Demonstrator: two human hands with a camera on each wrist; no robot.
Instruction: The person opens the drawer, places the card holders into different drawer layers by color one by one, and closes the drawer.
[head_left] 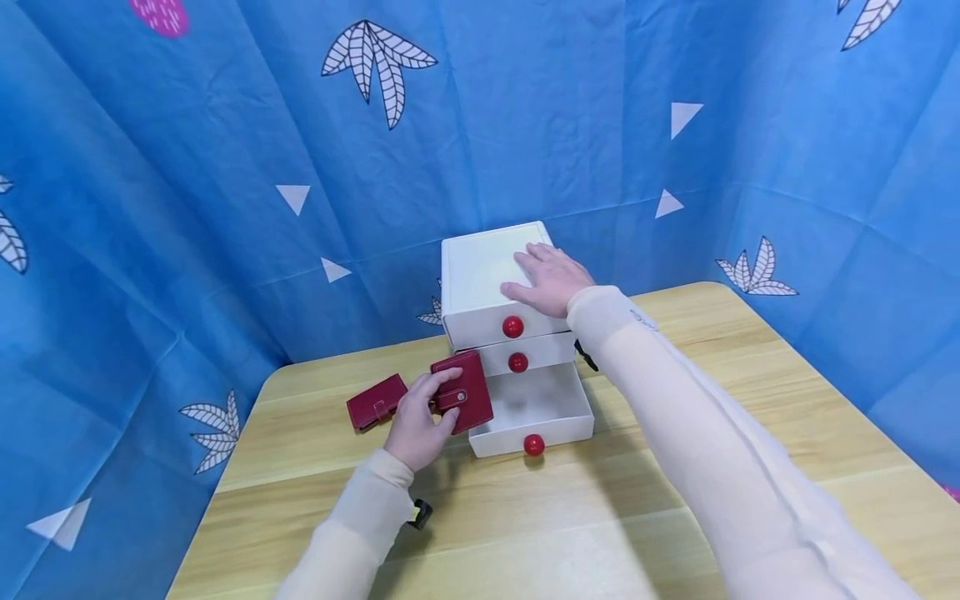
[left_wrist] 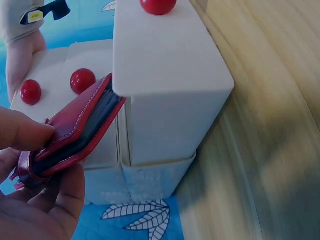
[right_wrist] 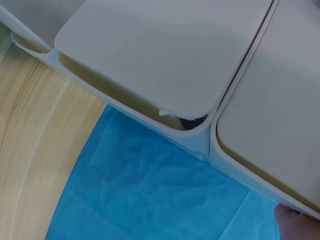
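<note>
My left hand (head_left: 422,421) pinches a dark red wallet (head_left: 471,390) with a snap strap, holding it tilted at the left side of the pulled-out bottom drawer (head_left: 558,432). In the left wrist view, the thumb lies on one cover of the wallet (left_wrist: 75,117) and the fingers are behind it; its dark inner edge shows. On top of the white drawer unit (head_left: 480,267) rests my right hand (head_left: 551,279), fingers extended. Only a bit of that right hand (right_wrist: 298,225) shows in the right wrist view. The drawer's visible inside holds nothing.
A second dark red wallet (head_left: 377,402) lies on the wooden table (head_left: 510,533), left of the drawer unit. Red round knobs (head_left: 534,444) stick out from the drawer fronts. A blue patterned curtain (head_left: 525,125) hangs behind the table and at both sides.
</note>
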